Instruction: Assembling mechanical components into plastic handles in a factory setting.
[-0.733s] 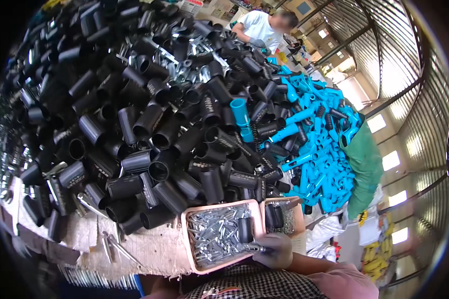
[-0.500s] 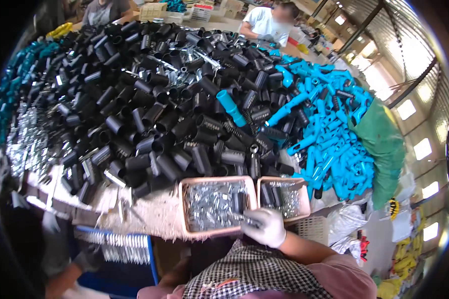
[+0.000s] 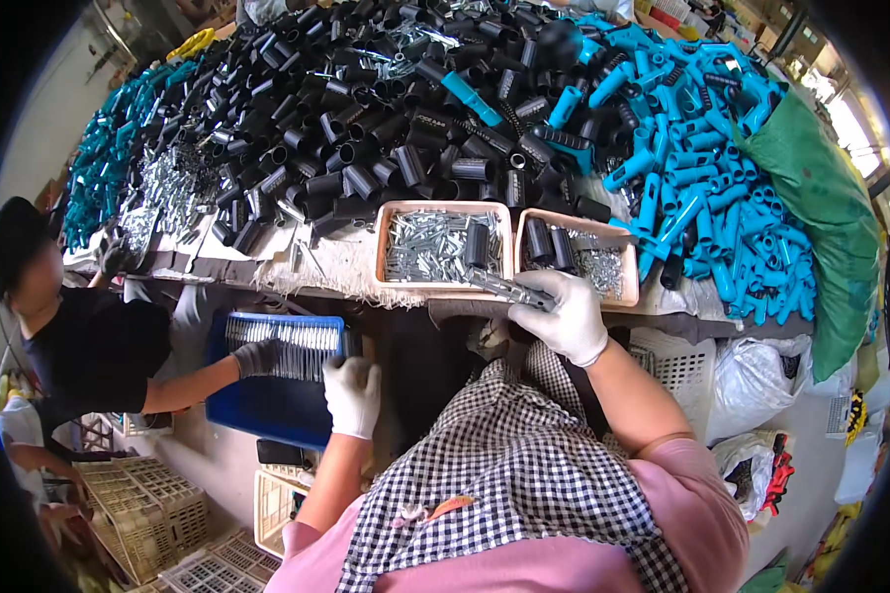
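My right hand (image 3: 569,311), in a white glove, is closed round a long silver metal piece (image 3: 509,289) in front of the two pink trays. The left tray (image 3: 379,247) holds small metal parts and a black sleeve (image 3: 477,244); the right tray (image 3: 631,282) holds black sleeves (image 3: 539,240) and small shiny parts. My left hand (image 3: 352,398), also white-gloved, has its fingers curled beside the right edge of the blue crate (image 3: 277,420). Whatever is in its fingers, if anything, I cannot make out. A row of slim silver pieces (image 3: 292,346) stands in that crate.
Black sleeves (image 3: 316,128) are heaped across the table, with turquoise tubular parts (image 3: 692,188) at right beside a green sack (image 3: 811,217). A co-worker's dark-gloved hand (image 3: 257,358) touches the row in the blue crate. Plastic baskets (image 3: 148,504) stand at lower left.
The view has tilted down and shifted left. My left hand now shows beside the blue crate. My right hand still holds the metal piece, now larger in view. The co-worker's hand stays at the crate.
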Motion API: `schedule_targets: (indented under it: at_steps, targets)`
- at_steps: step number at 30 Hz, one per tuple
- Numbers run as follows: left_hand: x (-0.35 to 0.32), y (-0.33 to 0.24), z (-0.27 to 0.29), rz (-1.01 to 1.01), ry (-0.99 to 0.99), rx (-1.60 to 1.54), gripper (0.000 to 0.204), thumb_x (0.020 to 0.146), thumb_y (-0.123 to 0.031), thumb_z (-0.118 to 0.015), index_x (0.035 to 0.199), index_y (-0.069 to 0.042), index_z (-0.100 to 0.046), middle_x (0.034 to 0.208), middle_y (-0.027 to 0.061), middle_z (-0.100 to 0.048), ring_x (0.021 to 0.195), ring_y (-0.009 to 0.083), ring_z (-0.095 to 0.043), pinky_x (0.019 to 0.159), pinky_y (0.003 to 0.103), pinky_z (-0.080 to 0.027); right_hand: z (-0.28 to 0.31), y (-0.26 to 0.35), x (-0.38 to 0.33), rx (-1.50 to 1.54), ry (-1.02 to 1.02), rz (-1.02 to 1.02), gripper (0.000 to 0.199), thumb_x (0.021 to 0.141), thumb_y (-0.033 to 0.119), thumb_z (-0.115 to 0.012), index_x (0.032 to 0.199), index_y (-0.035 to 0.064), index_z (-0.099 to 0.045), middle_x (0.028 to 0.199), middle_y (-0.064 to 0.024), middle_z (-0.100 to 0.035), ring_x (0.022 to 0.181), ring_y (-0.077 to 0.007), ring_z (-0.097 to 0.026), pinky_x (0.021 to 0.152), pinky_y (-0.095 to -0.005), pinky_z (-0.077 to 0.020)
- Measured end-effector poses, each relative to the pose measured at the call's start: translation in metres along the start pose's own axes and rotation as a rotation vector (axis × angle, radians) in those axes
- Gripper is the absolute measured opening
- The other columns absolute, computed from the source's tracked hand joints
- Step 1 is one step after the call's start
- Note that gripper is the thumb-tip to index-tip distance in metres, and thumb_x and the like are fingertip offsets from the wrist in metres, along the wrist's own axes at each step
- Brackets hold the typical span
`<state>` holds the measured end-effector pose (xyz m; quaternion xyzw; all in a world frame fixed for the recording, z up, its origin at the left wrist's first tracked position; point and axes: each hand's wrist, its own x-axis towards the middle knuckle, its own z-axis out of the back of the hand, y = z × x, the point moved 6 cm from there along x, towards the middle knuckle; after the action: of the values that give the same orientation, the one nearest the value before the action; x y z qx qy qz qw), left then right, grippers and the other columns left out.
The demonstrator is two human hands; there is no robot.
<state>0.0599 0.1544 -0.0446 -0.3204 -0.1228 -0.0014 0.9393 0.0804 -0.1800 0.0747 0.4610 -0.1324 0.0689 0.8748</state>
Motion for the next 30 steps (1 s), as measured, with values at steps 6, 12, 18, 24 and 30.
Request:
schedule_targets:
  at_steps: [6, 12, 18, 24, 30]
  targets:
    - [0.093, -0.149, 0.034, -0.478, -0.111, -0.115, 0.021, 0.07, -0.009, -0.076, 0.089, -0.005, -0.066, 0.112, 0.0258, -0.058, 0.1, 0.0426, -0.057, 0.087, 0.047, -0.048, 0.008, 0.003, -0.026, 0.03, 0.01, 0.025, 0.038, 0.071, 0.017, -0.079, 0.104, -0.0015, -0.069, 0.092, -0.0173, -0.072, 0.082, -0.0259, -0.071, 0.076, -0.0333, -0.0542]
    - [0.192, -0.217, -0.018, -0.666, -0.258, -0.037, 0.035, 0.068, -0.023, -0.075, 0.102, -0.014, -0.071, 0.118, 0.0281, -0.056, 0.11, 0.0456, -0.053, 0.093, 0.053, -0.043, 0.006, -0.012, -0.044, 0.203, -0.014, -0.132, 0.028, 0.081, 0.005, -0.067, 0.107, -0.0052, -0.066, 0.092, -0.0068, -0.068, 0.078, -0.0157, -0.064, 0.075, -0.0294, -0.0518]
    - [0.114, -0.195, 0.008, -0.745, -0.291, -0.183, 0.048, 0.061, -0.017, -0.079, 0.106, -0.009, -0.063, 0.127, 0.0215, -0.051, 0.121, 0.0426, -0.047, 0.101, 0.057, -0.038, 0.011, -0.036, -0.05, 0.358, 0.073, -0.374, 0.046, 0.076, -0.002, -0.063, 0.121, -0.0069, -0.056, 0.092, -0.0054, -0.061, 0.076, -0.0104, -0.056, 0.071, -0.0231, -0.0465]
    - [0.057, 0.038, 0.004, 0.008, -0.386, -0.119, 0.019, 0.079, -0.012, -0.068, 0.095, -0.002, -0.067, 0.091, 0.0181, -0.066, 0.087, 0.0376, -0.064, 0.08, 0.044, -0.052, 0.005, -0.039, -0.046, 0.23, 0.101, -0.405, 0.042, 0.067, -0.004, -0.07, 0.108, -0.01, -0.063, 0.095, -0.0096, -0.065, 0.086, -0.0162, -0.062, 0.082, -0.0285, -0.0494]
    - [0.055, 0.254, -0.038, 0.677, 0.005, 0.104, 0.032, 0.084, -0.029, -0.067, 0.102, -0.003, -0.07, 0.098, 0.0191, -0.071, 0.094, 0.0346, -0.068, 0.083, 0.042, -0.053, -0.014, -0.042, -0.028, 0.14, 0.214, -0.266, 0.037, 0.064, -0.001, -0.073, 0.1, -0.0074, -0.066, 0.092, -0.012, -0.067, 0.081, -0.0175, -0.063, 0.074, -0.0293, -0.0501]
